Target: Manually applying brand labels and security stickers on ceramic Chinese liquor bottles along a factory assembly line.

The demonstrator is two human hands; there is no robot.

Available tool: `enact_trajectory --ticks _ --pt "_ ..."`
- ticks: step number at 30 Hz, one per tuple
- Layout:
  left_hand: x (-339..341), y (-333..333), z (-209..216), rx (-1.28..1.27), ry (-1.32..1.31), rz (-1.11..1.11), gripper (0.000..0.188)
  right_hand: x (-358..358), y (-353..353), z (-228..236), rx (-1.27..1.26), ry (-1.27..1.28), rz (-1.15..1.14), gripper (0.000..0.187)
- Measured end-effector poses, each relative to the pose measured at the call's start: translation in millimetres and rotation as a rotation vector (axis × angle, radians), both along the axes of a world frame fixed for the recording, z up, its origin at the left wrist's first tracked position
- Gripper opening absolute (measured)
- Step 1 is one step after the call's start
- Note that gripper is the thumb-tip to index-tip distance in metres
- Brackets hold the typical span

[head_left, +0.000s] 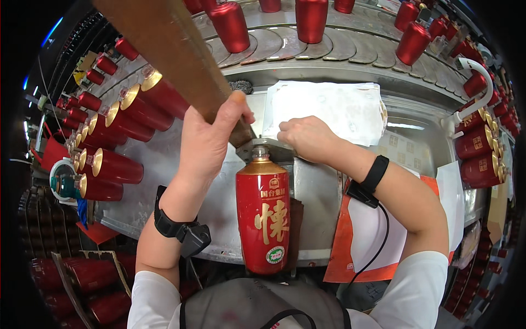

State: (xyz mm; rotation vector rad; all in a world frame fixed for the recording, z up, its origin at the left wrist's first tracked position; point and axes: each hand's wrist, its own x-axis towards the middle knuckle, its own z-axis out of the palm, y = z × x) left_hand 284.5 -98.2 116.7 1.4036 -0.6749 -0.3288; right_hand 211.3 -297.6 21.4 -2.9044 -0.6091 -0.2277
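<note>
A glossy red bottle [263, 214] with gold shoulders and gold lettering stands in front of my body, its clear glass neck up against a flat metal plate [279, 151]. My left hand [211, 129] is closed round the lower end of a thick brown wooden bar [164, 49], which slants up to the far left. Close to the plate's right end, my right hand [312, 137] is curled with its fingers bent in. What those fingers hold, if anything, is hidden. A dark brown upright piece [296, 227] shows behind the bottle's right side.
Several red bottles [121, 120] with gold shoulders line the left side. Beyond the metal worktable [208, 219], a plated conveyor [274, 41] carries more red bottles. White sheets [329, 107] lie at the table's back. An orange-edged sheet [378, 236] and a white curved pipe [482, 82] are at right.
</note>
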Motion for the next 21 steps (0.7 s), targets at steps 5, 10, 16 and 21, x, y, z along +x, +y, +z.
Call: enact_trajectory --ticks 5,10,16,21 --pt "-3.1 17.0 0.2 -0.035 -0.022 0.090 0.030 4.7 -1.3 -2.0 0.005 -0.006 -0.010 0.007" --pt "-2.9 23.1 4.3 0.008 -0.009 0.081 0.031 7.4 -36.8 27.1 0.577 0.193 -0.414 0.019" --pt "-2.2 29.6 4.3 0.070 0.084 0.103 0.036 -5.4 -87.5 53.5 0.969 0.120 -0.638 0.019" --pt "-19.3 38.8 10.1 0.014 0.022 0.093 0.053 -44.2 -146.1 113.6 0.964 -0.280 -0.666 0.018"
